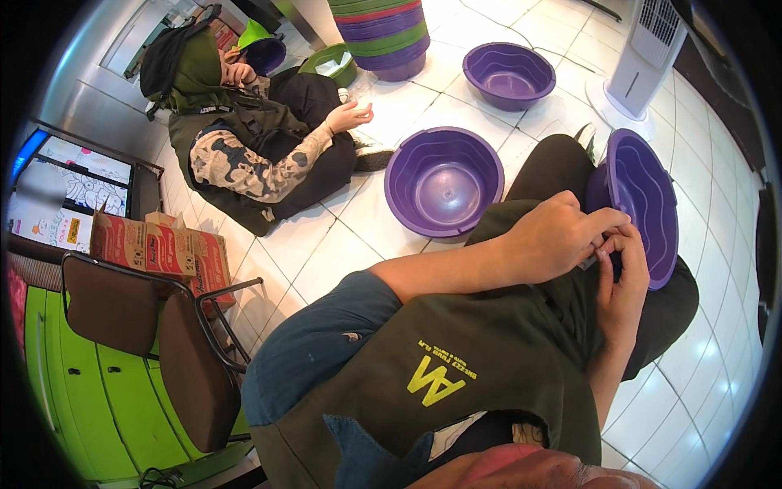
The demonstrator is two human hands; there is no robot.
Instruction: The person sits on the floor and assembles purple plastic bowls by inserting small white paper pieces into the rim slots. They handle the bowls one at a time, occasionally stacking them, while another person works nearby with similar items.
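My left hand reaches across from the left, its fingers closed and brought together with those of my right hand. My right hand is closed too, thumb and fingertips pinched at the same spot. A small pale bit shows between them, too little to name. Just beyond the fingers, a purple plastic basin stands tilted on its side against my leg. Another purple basin sits upright on the floor in front of me, its inside visible.
Across the floor sits a person beside a green basin. Farther back are a tall stack of basins, a purple basin and a white air cooler. At left stand a brown chair and red-brown cartons.
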